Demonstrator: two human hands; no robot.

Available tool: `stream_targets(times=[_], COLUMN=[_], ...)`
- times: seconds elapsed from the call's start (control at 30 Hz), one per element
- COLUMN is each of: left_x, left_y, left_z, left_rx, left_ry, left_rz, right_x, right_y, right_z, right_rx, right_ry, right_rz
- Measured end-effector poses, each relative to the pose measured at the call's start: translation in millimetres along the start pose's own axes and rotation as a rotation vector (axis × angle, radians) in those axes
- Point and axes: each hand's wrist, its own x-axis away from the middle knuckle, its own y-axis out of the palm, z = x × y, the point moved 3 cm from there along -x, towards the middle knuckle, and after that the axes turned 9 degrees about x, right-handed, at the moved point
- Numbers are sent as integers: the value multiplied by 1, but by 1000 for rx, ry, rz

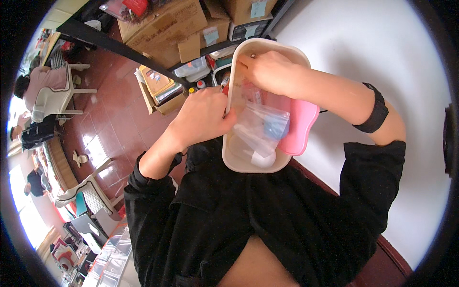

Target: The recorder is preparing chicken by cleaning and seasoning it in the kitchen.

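Note:
A cream plastic bin point(235, 154) is held up in front of my body. My left hand point(208, 113) grips its left rim, the thumb over the edge and the fingers outside. Inside the bin's far end is my right hand point(267, 73), its fingertips down by the inner wall; whether they hold something is hidden. Below it in the bin lie a clear zip bag point(256, 123) with a blue item point(275, 125), a red packet point(255, 94) and a white rounded object point(263, 158). A pink plastic piece point(303, 125) sticks out over the right rim.
Cardboard boxes point(168, 32) stand on a black metal shelf ahead, with plastic containers point(192, 68) below. An open carton of books point(159, 84) sits on the tiled floor. A white wall point(387, 53) is close at right. Several people sit far left, one on a white chair point(52, 97).

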Motion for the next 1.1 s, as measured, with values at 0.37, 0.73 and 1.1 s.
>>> stream_targets(times=[0.37, 0.73, 1.1], left_x=[-1, -2, -3], left_y=[6, 9, 2], left_z=[10, 3, -19], left_rx=[-60, -73, 88], left_ry=[75, -31, -75], left_rz=[-21, -53, -65], right_x=[-1, 33, 61], right_y=[12, -30, -68], right_z=[1, -11, 67], right_rx=[300, 561, -659], right_ry=[-73, -194, 229], right_rz=[-147, 230, 547])
